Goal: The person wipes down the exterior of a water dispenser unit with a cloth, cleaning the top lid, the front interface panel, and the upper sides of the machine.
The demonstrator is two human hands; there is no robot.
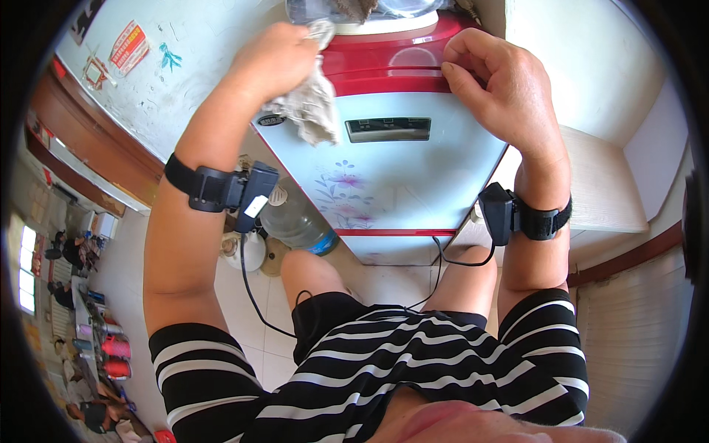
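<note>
A wrinkled pale cloth [313,105] hangs from my left hand [277,61], whose fingers are closed on it at the left edge of the appliance's red top. The appliance is an upright cabinet with a light blue, flower-printed front [399,177], a small dark display panel [388,129] and a glossy red upper band [388,69]. My right hand [498,83] is at the right end of the red band, fingers curled and thumb apart, with nothing seen in it; its fingertips touch or nearly touch the edge. Both wrists wear black straps with cabled devices.
A white basin-like thing with plastic-wrapped items [388,19] stands on the appliance. A large clear water bottle [296,216] and a white jug [252,250] are on the floor to its left. A pale wooden shelf [598,183] adjoins the right side. Several people are far off at left.
</note>
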